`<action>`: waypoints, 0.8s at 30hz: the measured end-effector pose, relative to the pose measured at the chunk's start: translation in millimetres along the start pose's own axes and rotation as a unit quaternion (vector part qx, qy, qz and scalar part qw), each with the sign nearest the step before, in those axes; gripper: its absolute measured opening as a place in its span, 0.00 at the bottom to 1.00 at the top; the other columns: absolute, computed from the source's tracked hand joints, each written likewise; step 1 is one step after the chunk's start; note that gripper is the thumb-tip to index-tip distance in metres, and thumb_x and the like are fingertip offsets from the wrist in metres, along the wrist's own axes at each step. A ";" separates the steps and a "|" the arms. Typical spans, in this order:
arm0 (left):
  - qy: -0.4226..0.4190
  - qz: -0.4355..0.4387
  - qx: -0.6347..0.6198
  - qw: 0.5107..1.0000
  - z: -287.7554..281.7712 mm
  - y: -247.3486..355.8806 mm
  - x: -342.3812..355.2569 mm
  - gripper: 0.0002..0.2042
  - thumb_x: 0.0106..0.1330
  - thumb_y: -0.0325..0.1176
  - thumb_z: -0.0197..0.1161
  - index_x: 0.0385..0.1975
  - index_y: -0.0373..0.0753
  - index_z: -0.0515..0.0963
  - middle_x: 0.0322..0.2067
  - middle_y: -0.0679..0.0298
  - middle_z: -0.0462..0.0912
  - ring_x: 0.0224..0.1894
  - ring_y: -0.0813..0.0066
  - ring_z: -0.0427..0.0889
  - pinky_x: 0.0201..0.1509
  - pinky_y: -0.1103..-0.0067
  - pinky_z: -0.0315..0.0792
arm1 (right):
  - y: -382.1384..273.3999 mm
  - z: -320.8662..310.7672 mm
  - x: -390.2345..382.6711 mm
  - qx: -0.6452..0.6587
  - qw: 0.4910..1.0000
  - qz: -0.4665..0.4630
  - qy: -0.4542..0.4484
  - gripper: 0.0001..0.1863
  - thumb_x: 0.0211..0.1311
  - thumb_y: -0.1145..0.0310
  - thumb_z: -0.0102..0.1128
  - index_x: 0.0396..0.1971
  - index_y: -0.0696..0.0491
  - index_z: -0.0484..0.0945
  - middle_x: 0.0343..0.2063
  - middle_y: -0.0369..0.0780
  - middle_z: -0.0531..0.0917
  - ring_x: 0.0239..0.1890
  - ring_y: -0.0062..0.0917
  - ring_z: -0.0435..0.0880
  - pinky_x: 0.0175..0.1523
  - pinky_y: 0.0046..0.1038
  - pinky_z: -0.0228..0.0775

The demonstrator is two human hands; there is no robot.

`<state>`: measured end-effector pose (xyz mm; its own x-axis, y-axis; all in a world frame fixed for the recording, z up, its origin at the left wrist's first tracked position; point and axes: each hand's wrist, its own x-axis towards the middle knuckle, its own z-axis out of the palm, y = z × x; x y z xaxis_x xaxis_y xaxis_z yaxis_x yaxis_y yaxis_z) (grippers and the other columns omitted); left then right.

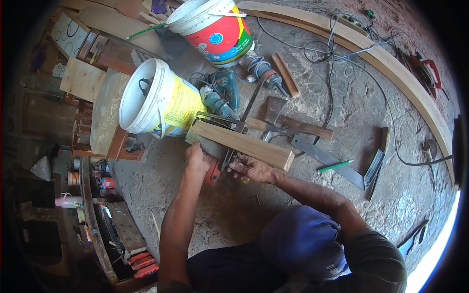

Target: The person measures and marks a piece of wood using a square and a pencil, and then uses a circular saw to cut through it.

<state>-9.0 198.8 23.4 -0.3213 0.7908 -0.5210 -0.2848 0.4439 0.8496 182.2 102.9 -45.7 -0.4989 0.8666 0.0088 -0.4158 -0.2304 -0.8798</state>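
Note:
A squared wooden beam [249, 145] lies slanted across my hands, over a flat grey-green piece [190, 137] and an orange-red part [213, 173]. A black metal bar tool, apparently a clamp [251, 105], crosses beneath the beam. My left hand [197, 161] is closed at the beam's left end, thumb on the grey-green piece. My right hand [249, 168] is curled round the lower part of the black tool, below the beam. An axe [274, 108], a wooden-handled tool [259, 124], a steel blade [325, 161] and a green pencil [336, 165] lie close by on the concrete floor [371, 112].
Two buckets [141, 97] [215, 36] stand beyond, beside power tools [224, 85] and a wood strip [286, 73]. Furniture and boards [80, 78] crowd the left. A bench [124, 227] runs lower left. A long curved-looking beam [410, 83] and cables [332, 53] lie right. A square [376, 166] lies nearby.

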 end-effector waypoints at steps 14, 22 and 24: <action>0.026 0.007 -0.026 0.999 -16.1 4.4 16.8 0.15 0.78 0.39 0.46 0.53 0.36 0.71 0.49 0.58 0.81 0.48 0.63 0.82 0.54 0.66 0.78 | 0.8 1.5 36.5 -0.094 0.993 -0.066 -0.017 0.18 0.72 0.54 0.55 0.48 0.55 0.75 0.23 0.35 0.83 0.22 0.17 0.82 0.26 0.23 0.76; 0.004 0.008 -0.056 0.998 -24.8 1.5 23.1 0.17 0.78 0.38 0.45 0.59 0.36 0.68 0.56 0.57 0.76 0.55 0.62 0.78 0.59 0.65 0.75 | 27.0 11.4 41.8 -0.147 0.980 -0.134 0.027 0.16 0.73 0.58 0.54 0.49 0.55 0.75 0.19 0.34 0.79 0.20 0.17 0.78 0.25 0.24 0.72; 0.000 -0.001 -0.055 0.998 -24.0 0.2 21.8 0.17 0.78 0.38 0.45 0.59 0.35 0.68 0.56 0.56 0.76 0.55 0.63 0.78 0.59 0.65 0.75 | 27.4 12.7 37.7 -0.163 0.970 -0.172 0.046 0.15 0.73 0.58 0.55 0.48 0.55 0.76 0.21 0.35 0.80 0.22 0.17 0.79 0.27 0.24 0.72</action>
<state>-37.7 206.0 10.3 -0.3210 0.7898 -0.5226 -0.3837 0.3960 0.8342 142.4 123.7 -63.4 -0.2978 0.9065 0.2993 -0.2759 0.2184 -0.9360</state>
